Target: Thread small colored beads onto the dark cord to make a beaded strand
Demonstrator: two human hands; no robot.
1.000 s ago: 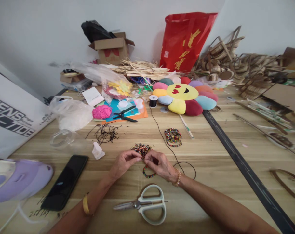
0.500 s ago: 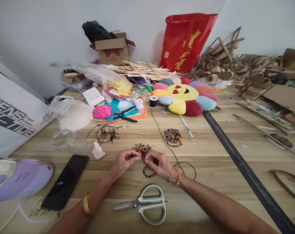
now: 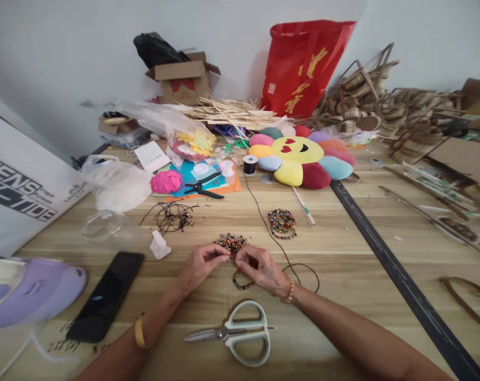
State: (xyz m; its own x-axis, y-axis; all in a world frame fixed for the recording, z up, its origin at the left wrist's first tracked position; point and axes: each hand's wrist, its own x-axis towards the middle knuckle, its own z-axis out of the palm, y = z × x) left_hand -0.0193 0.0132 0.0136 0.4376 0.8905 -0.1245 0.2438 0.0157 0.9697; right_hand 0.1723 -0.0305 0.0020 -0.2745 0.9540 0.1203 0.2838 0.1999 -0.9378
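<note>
Just in front of a small heap of multicoloured beads [image 3: 231, 243], my two hands meet almost fingertip to fingertip. My left hand [image 3: 202, 266] is closed in a pinch, and whatever sits between its thumb and finger is too small to make out. Thumb and forefinger of my right hand [image 3: 262, 269] are pressed together on the end of a beaded string [image 3: 243, 286], which curves down below them to the table. A black cord [image 3: 277, 242] runs from a spool [image 3: 250, 164] toward my right wrist and loops beside it. Scissors [image 3: 245, 333] lie below my hands.
Right of the heap lies a coiled bead strand [image 3: 282, 224]. A phone [image 3: 105, 297], a crumpled tissue [image 3: 160, 245] and black cord scraps [image 3: 174, 216] are on the left. Farther back are pliers [image 3: 203, 186], pink yarn [image 3: 166, 182] and a flower cushion [image 3: 299, 153].
Almost nothing differs. My hands keep the same pinched pose over the same spot, with only a very slight shift at the left fingertips.
</note>
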